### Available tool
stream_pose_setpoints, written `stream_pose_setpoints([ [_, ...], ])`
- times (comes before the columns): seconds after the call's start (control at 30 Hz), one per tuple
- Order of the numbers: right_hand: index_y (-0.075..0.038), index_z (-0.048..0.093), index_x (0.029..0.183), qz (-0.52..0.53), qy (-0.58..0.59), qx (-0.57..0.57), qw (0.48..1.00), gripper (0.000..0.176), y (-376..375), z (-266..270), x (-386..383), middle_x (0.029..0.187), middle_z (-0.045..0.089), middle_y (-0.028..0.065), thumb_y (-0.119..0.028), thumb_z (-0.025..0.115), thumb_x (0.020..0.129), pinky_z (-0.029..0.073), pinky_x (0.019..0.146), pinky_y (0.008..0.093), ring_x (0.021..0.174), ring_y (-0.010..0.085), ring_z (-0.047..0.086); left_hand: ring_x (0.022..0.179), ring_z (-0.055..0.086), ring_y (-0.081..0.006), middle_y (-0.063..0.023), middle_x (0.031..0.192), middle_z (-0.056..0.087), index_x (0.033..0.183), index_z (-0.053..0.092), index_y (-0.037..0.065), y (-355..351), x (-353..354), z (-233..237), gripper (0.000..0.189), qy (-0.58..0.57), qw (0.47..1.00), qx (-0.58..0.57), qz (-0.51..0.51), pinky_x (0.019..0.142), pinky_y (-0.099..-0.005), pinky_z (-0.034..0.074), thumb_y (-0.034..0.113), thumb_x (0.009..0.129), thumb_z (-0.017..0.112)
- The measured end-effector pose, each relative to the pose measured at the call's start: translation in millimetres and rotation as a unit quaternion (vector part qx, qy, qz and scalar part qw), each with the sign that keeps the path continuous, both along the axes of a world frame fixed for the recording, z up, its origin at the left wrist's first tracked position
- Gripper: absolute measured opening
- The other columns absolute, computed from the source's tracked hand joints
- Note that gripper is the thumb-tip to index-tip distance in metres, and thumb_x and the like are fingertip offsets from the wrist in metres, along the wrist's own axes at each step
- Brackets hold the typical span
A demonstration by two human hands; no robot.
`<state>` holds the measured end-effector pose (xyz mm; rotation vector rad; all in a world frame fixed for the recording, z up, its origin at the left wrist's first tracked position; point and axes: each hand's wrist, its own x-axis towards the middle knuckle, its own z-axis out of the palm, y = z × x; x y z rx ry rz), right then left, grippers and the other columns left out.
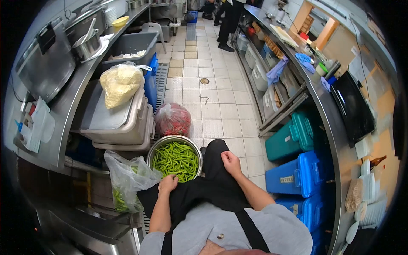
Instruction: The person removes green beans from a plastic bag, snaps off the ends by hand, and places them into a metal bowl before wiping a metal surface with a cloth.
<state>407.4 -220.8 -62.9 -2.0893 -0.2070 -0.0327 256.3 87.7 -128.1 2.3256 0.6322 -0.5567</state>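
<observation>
Curled fingers (173, 179) of the left hand (168, 184) touch the bowl (174, 137) rim.

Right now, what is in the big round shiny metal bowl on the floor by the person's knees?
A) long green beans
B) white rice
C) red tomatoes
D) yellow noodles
A: the round metal bowl is heaped with long green beans, and the person's left hand is at its near edge.
</observation>
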Motion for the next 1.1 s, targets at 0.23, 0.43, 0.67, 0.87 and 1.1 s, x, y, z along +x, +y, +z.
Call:
stream_pose_setpoints([
  [0.23, -0.004, 0.07, 0.092, -0.002, -0.021, 0.019, 1.0, 0.016, 3.1, -2.0, 0.3, 0.069, 0.066, 0.009, -0.02, 0.066, 0.092, 0.049, 0.059, 0.0296, 0.061, 0.0132, 0.061, 0.116, 0.062, -0.0331, -0.0155, 0.122, 0.067, 0.124, 0.067, 0.016, -0.2, -1.6, 11.2, 0.043, 0.009, 1.0, -0.007, 0.011, 0.098, -0.044, 0.048, 0.042, 0.091, 0.059],
  [0.43, -0.003, 0.07, 0.093, -0.012, -0.001, 0.008, 1.0, 0.017, 3.4, -2.7, 1.2, 0.069, 0.066, 0.0082, -0.02, 0.067, 0.092, 0.049, 0.061, 0.0287, 0.062, 0.0117, 0.06, 0.116, 0.062, -0.0327, -0.0151, 0.122, 0.067, 0.124, 0.067, 0.015, -2.0, -2.4, 22.5, 0.042, 0.011, 1.0, -0.001, 0.008, 0.098, -0.0441, 0.048, 0.041, 0.092, 0.058],
  [0.67, -0.005, 0.07, 0.095, -0.005, -0.023, 0.035, 0.999, 0.016, 4.2, -4.8, 2.4, 0.072, 0.068, 0.0092, -0.02, 0.065, 0.093, 0.051, 0.064, 0.0298, 0.066, 0.0145, 0.064, 0.113, 0.063, -0.0336, -0.0159, 0.119, 0.068, 0.124, 0.067, 0.013, -1.1, -3.8, 19.1, 0.044, -0.004, 1.0, -0.007, 0.008, 0.096, -0.0449, 0.049, 0.042, 0.091, 0.057],
  [0.87, -0.005, 0.068, 0.098, -0.001, -0.041, 0.002, 0.999, 0.017, -3.4, -2.0, 1.0, 0.085, 0.071, 0.0132, -0.02, 0.063, 0.094, 0.054, 0.071, 0.0343, 0.077, 0.023, 0.069, 0.104, 0.067, -0.0359, -0.0221, 0.107, 0.07, 0.118, 0.066, 0.0, -1.6, 0.5, 15.0, 0.041, -0.084, 0.991, -0.105, -0.007, 0.087, -0.0407, 0.052, 0.032, 0.093, 0.06],
  [1.1, -0.007, 0.066, 0.094, -0.026, -0.014, -0.043, 0.999, 0.023, -13.6, 1.1, -7.8, 0.085, 0.068, 0.0167, -0.027, 0.058, 0.097, 0.053, 0.069, 0.0406, 0.079, 0.0349, 0.067, 0.096, 0.068, -0.0378, -0.0232, 0.1, 0.071, 0.109, 0.069, -0.002, 11.7, -7.7, -32.9, 0.036, -0.127, 0.99, -0.054, -0.018, 0.082, -0.0426, 0.052, 0.028, 0.091, 0.061],
])
